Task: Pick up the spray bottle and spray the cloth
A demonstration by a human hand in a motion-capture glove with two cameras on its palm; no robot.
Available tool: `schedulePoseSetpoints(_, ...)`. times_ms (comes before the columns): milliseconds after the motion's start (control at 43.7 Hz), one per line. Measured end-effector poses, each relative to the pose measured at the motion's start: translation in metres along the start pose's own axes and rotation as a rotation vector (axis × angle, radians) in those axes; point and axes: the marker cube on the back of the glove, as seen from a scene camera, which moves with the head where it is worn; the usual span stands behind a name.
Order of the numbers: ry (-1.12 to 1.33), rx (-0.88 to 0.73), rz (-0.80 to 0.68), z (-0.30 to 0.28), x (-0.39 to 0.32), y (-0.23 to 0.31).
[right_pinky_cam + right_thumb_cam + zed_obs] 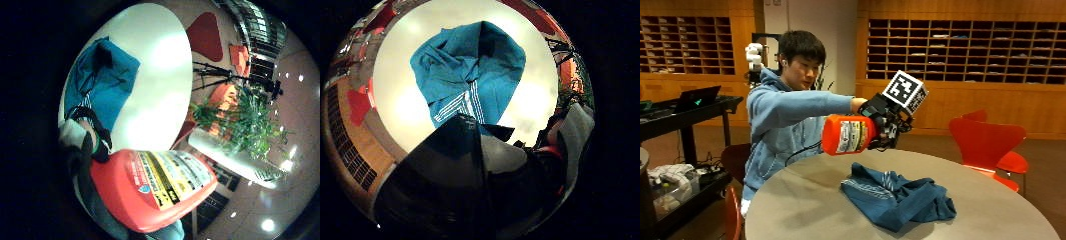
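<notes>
A person holds an orange spray bottle (848, 134) with a yellow and black label in the air above the round table (800, 200). The gloved right hand (881, 126) grips its top end, with the bottle tipped on its side and its base pointing away from the hand. Below it a crumpled blue cloth (896, 196) with white stripes lies on the table. In the little finger side palm view the bottle (150, 187) fills the lower part, with the cloth (102, 82) on the table beyond. The thumb side palm view looks down on the cloth (470, 75); the dark spray head (465, 165) is close below it.
An orange chair (986, 142) stands at the table's right, another chair's edge (733, 210) at the front left. A black cart (680, 150) with a laptop is on the left. Wooden shelving lines the back wall.
</notes>
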Motion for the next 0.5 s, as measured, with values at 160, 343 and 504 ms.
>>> schedulePoseSetpoints(160, 0.009, 0.018, 0.02, -0.015, 0.003, 0.01)
schedulePoseSetpoints(343, -0.02, -0.005, 0.019, -0.01, 0.008, 0.007)
schedulePoseSetpoints(504, -0.08, 0.009, -0.045, -0.003, -0.002, 0.002)
